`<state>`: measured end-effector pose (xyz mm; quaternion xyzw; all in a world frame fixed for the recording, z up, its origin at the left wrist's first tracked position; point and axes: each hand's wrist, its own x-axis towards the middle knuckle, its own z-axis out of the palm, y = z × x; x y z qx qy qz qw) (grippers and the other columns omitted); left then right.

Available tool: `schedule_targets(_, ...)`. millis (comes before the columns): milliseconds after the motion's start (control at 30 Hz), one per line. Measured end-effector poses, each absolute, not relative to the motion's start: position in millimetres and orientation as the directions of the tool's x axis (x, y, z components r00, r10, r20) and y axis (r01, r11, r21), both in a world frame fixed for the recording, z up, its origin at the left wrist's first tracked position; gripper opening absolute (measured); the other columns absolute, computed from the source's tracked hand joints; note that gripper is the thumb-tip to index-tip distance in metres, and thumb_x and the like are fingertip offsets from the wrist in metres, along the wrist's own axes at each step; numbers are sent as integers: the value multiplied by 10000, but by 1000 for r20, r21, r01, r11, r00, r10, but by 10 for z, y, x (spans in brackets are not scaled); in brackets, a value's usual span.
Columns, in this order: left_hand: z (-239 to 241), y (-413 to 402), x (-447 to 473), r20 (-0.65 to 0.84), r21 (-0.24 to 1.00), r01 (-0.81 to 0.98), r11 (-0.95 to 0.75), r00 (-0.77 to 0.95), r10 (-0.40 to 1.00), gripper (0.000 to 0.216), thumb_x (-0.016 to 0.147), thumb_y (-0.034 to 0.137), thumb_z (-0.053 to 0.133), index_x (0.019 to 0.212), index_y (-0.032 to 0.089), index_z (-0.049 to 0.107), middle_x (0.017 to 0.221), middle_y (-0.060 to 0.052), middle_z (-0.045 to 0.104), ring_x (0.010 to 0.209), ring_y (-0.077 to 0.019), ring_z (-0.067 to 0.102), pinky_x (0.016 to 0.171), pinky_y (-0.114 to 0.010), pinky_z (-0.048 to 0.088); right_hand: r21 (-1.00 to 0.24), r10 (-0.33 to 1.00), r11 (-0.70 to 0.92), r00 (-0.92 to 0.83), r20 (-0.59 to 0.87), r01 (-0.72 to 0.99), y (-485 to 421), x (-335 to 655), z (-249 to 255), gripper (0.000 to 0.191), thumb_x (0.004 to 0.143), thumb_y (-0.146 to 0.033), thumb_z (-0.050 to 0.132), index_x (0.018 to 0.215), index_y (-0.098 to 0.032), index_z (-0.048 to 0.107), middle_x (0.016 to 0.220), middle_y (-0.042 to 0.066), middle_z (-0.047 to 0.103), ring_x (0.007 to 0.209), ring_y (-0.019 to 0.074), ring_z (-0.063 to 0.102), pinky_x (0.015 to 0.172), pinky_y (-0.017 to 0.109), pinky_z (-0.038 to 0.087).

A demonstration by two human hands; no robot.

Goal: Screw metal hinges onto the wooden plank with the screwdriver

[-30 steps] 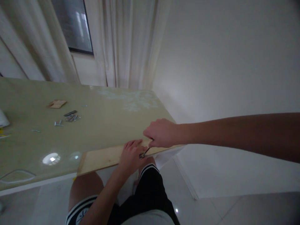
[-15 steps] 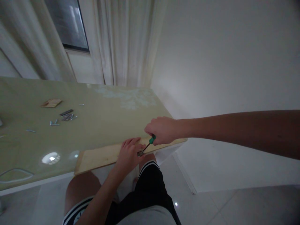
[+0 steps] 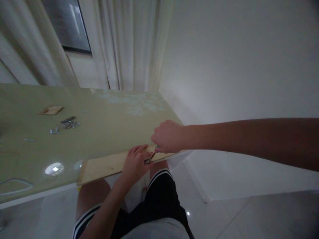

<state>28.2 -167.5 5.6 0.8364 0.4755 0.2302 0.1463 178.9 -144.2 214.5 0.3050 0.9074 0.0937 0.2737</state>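
Observation:
A long pale wooden board lies along the table's front edge, over my thighs. My left hand is on the board, fingers over its top and thumb by the front edge, holding it. Beside the thumb sits a small metal fitting, partly hidden, perhaps a hinge. My right hand is closed round the green handle of a screwdriver. Its shaft slants down to the fitting, and most of the handle is hidden in the fist.
On the greenish tabletop lie a pile of metal hardware, loose screws and a small wooden piece. A pale looped strip is at the left front. A white wall rises on the right, curtains behind.
My right hand has turned over the screwdriver, covering more of its green handle, and has shifted slightly left and up. The left hand stays on the board. The view has shifted slightly.

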Motion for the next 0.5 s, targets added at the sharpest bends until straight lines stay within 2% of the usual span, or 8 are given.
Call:
schedule_targets(33,61,-1676,280,246,463,729,-505,442,863,277,805,279,816,1081,300,814,1424,-77,667,1281,-337,603,1113,-500,448,341,637,771,-638,-433,538,-1432,1798,2144,312,968,-449,658,1003,-159,768,848,122,763,789,251,712,669,332,449)
schedule_targets(100,70,-1677,280,247,461,732,-502,438,865,269,807,281,815,1075,299,816,1419,-78,669,1277,-341,604,1106,-503,454,330,596,803,-662,-454,497,-1406,1828,2169,353,950,-476,687,1106,-164,739,904,116,762,809,254,711,660,328,444)
schedule_targets(200,77,-1680,282,253,455,736,-502,434,865,253,809,295,818,1062,304,821,1357,-83,698,1243,-347,621,1088,-506,466,316,349,925,-801,-486,212,-1371,1902,2235,229,1023,-290,596,1225,-213,672,996,79,752,806,210,700,632,309,399)
schedule_targets(267,74,-1681,283,256,452,736,-504,434,864,263,806,300,823,1069,302,821,1331,-88,709,1235,-348,622,1086,-502,468,318,192,948,-850,-490,31,-1359,1944,2260,274,1064,-154,441,1176,-214,684,987,66,749,793,189,692,615,312,367)
schedule_targets(300,71,-1680,283,256,455,735,-503,433,864,274,804,300,825,1078,301,820,1331,-91,710,1239,-347,619,1086,-500,469,320,170,947,-852,-495,3,-1359,1955,2261,317,1064,-122,403,1122,-205,704,954,64,750,788,189,690,612,317,359)
schedule_targets(367,61,-1678,279,254,464,733,-497,428,867,297,802,293,826,1098,304,816,1355,-90,700,1254,-343,612,1090,-496,468,321,262,941,-827,-497,105,-1367,1946,2243,267,1040,-158,470,1033,-186,736,873,68,749,782,203,690,619,319,364)
schedule_targets(433,54,-1675,272,250,470,730,-497,430,868,312,801,283,823,1112,311,812,1396,-84,682,1272,-338,606,1105,-499,457,329,463,882,-751,-470,338,-1376,1907,2213,182,979,-271,608,999,-168,758,837,89,751,785,225,694,637,318,392)
schedule_targets(500,52,-1671,266,246,470,725,-502,439,864,315,801,272,820,1113,313,812,1428,-77,665,1288,-333,599,1123,-503,445,323,623,782,-650,-435,533,-1380,1860,2193,269,909,-388,696,1002,-145,767,846,121,757,786,246,699,646,320,415)
